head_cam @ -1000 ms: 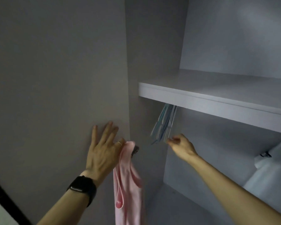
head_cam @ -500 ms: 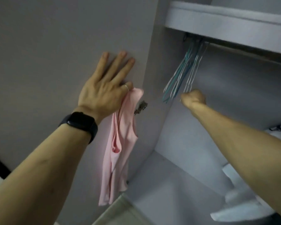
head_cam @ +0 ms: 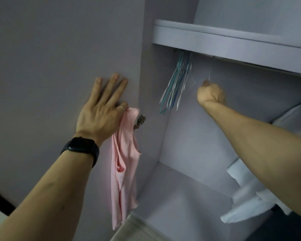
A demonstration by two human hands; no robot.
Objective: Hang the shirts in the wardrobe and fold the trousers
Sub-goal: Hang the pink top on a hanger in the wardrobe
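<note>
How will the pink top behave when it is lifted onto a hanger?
Probably very floppy: the pink top hangs in soft folds from the left hand. Likely light, since a small pinch carries it. It may slip off the thin hangers, being sleeveless.

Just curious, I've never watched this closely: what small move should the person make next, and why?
Probably lift one hanger free. The right hand is fisted just right of the bunched hangers under the shelf; whether it already grips one is blurred. The pink top dangles unhung from the left hand.
</note>
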